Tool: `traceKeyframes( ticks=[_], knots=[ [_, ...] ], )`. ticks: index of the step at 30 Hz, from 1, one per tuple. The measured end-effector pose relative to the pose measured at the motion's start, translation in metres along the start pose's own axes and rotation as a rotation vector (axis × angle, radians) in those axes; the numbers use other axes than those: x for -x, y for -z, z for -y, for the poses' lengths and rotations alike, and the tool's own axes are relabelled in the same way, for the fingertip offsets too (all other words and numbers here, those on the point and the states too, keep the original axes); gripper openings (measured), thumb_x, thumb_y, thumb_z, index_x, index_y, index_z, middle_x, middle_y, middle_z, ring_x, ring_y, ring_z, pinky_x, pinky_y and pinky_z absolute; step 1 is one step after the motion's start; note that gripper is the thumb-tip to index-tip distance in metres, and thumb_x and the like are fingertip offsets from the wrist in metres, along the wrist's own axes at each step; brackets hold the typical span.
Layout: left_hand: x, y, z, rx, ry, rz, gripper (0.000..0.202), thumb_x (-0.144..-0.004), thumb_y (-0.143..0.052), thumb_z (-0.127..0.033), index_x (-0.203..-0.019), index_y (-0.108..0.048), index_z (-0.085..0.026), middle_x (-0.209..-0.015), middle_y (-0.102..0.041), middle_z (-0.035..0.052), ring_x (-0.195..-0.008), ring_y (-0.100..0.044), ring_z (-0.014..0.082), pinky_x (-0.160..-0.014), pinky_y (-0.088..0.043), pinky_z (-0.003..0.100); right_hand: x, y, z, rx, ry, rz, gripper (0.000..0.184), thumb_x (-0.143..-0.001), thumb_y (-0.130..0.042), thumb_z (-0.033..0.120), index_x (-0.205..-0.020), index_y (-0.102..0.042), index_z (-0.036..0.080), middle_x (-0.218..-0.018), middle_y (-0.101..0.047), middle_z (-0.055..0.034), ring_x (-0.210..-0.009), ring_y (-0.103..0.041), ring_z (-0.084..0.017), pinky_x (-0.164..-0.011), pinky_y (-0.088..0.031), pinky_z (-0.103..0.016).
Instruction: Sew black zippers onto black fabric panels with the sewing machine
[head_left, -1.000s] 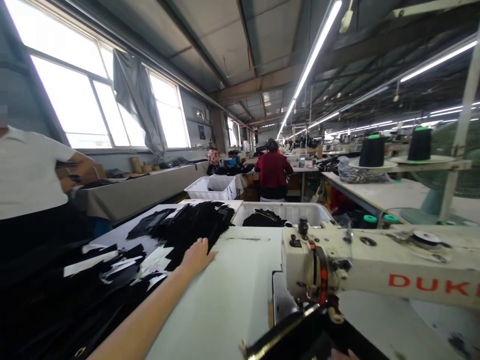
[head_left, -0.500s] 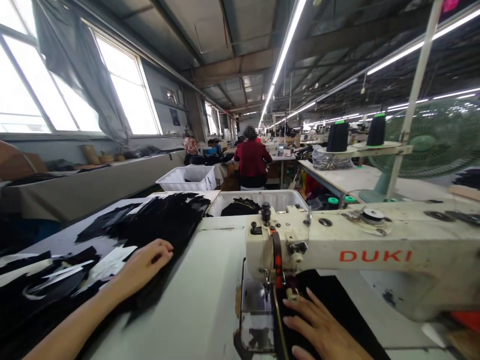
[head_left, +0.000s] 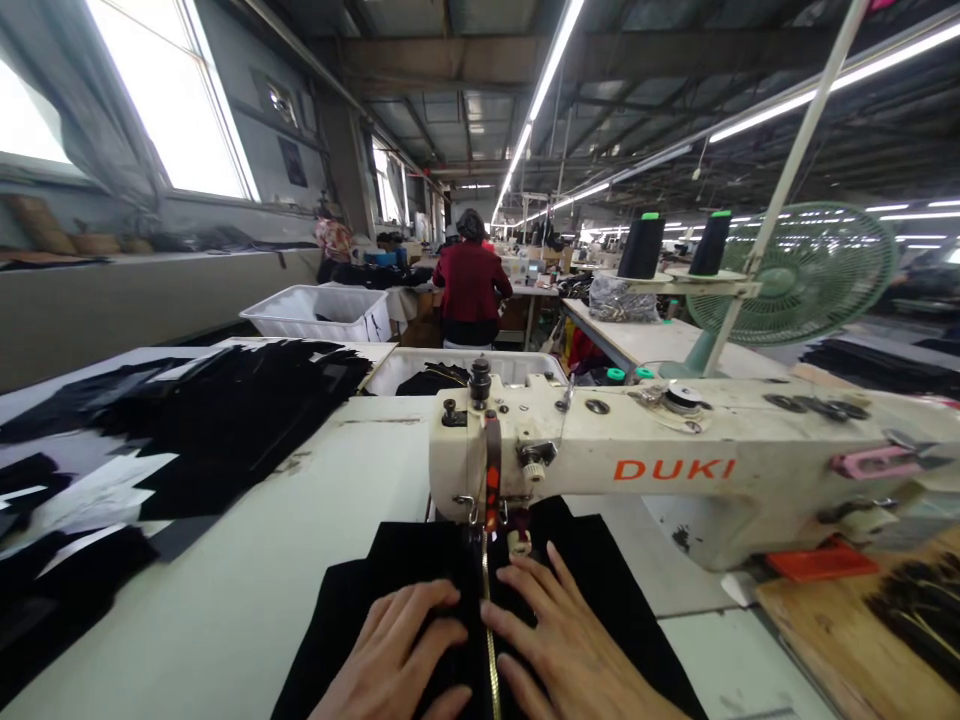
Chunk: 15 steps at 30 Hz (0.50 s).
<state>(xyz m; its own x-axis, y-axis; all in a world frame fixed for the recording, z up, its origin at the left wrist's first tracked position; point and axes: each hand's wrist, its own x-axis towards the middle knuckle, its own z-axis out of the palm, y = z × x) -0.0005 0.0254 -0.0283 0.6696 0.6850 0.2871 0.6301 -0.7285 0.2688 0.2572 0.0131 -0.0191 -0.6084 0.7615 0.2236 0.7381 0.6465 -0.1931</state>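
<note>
Black fabric pieces (head_left: 341, 610) lie on both sides of a gold-toothed zipper (head_left: 491, 660) that runs straight toward the needle area of a white sewing machine (head_left: 570, 455). My left hand (head_left: 409, 650) rests on the left fabric, its fingers apart and slightly bent. On the other side my right hand (head_left: 566, 640) is spread over the right fabric, fingertips beside the zipper. Both hands press from above and grip nothing that I can see. The presser foot is mostly hidden behind the machine head's front parts.
Stacked black fabric pieces (head_left: 225, 420) cover the table to the left. A white bin (head_left: 536, 370) stands behind the machine. Thread cones (head_left: 641, 247) and a green fan (head_left: 795, 275) are at right. Zippers lie on a wooden board (head_left: 817, 610). Farther off, a person in red (head_left: 472, 280) sits.
My left hand has come from the fabric stack to the machine, and a black piece now lies under it, left of the zipper. My right hand stays on the right fabric. The view has shifted right.
</note>
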Motion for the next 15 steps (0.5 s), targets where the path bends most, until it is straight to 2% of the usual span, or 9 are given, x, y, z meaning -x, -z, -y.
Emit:
traceKeyframes(
  ticks=[1,3,5,7,10,12,15],
  knots=[
    [0.0,-0.003,0.001,-0.072,-0.018,-0.064,0.037,-0.089,-0.064,-0.036,-0.125,-0.061,-0.028,-0.134,-0.06,0.0056,-0.118,-0.061,0.0268,-0.097,-0.054,0.033,0.0,0.001,0.0,-0.003,0.0,0.009,0.048,-0.099,-0.053,0.031,-0.146,-0.043,0.033,-0.141,-0.055,-0.0061,-0.137,-0.043,-0.029,-0.112,-0.03,-0.061],
    [0.003,-0.013,0.001,-0.173,-0.06,-0.116,0.063,-0.087,-0.065,-0.037,-0.145,-0.045,-0.023,-0.145,-0.051,0.0096,-0.128,-0.053,0.0298,-0.102,-0.052,0.035,0.0,0.003,0.0,-0.021,0.011,0.039,0.055,-0.098,-0.054,0.027,-0.15,-0.037,0.034,-0.147,-0.049,-0.0039,-0.14,-0.038,-0.027,-0.115,-0.027,-0.059],
    [0.006,-0.023,0.001,-0.241,-0.105,-0.126,0.074,-0.09,-0.062,-0.038,-0.154,-0.03,-0.021,-0.15,-0.045,0.0107,-0.132,-0.049,0.0301,-0.104,-0.049,0.036,-0.001,0.005,-0.001,-0.048,0.036,0.081,0.057,-0.097,-0.053,0.024,-0.151,-0.034,0.033,-0.153,-0.042,-0.0028,-0.143,-0.033,-0.026,-0.117,-0.022,-0.057],
    [0.007,-0.029,0.003,-0.308,-0.169,-0.123,0.075,-0.094,-0.056,-0.038,-0.157,-0.021,-0.02,-0.152,-0.043,0.0105,-0.134,-0.048,0.0281,-0.106,-0.047,0.037,-0.002,0.006,-0.001,-0.071,0.059,0.127,0.055,-0.098,-0.051,0.023,-0.15,-0.036,0.031,-0.155,-0.038,-0.0027,-0.145,-0.029,-0.025,-0.118,-0.018,-0.056],
    [0.003,-0.029,0.006,-0.387,-0.237,-0.106,0.073,-0.096,-0.053,-0.037,-0.157,-0.02,-0.017,-0.152,-0.043,0.0104,-0.134,-0.048,0.0256,-0.107,-0.046,0.037,-0.004,0.006,-0.001,-0.069,0.056,0.157,0.049,-0.096,-0.052,0.025,-0.144,-0.045,0.028,-0.152,-0.042,-0.0041,-0.143,-0.033,-0.025,-0.118,-0.018,-0.055],
    [-0.001,-0.027,0.008,-0.394,-0.239,-0.082,0.075,-0.094,-0.056,-0.038,-0.157,-0.022,-0.016,-0.152,-0.043,0.0101,-0.135,-0.047,0.026,-0.107,-0.046,0.038,-0.006,0.004,-0.001,-0.044,0.066,0.121,0.045,-0.094,-0.055,0.024,-0.139,-0.051,0.024,-0.149,-0.046,-0.0055,-0.14,-0.038,-0.025,-0.119,-0.019,-0.052],
    [-0.004,-0.023,0.009,-0.385,-0.228,-0.056,0.078,-0.091,-0.059,-0.038,-0.157,-0.021,-0.016,-0.152,-0.041,0.0105,-0.136,-0.047,0.0264,-0.107,-0.045,0.039,-0.007,0.0,-0.001,0.008,0.108,0.05,0.047,-0.091,-0.056,0.021,-0.138,-0.052,0.017,-0.146,-0.049,-0.0072,-0.137,-0.044,-0.022,-0.12,-0.02,-0.048]
  ],
)
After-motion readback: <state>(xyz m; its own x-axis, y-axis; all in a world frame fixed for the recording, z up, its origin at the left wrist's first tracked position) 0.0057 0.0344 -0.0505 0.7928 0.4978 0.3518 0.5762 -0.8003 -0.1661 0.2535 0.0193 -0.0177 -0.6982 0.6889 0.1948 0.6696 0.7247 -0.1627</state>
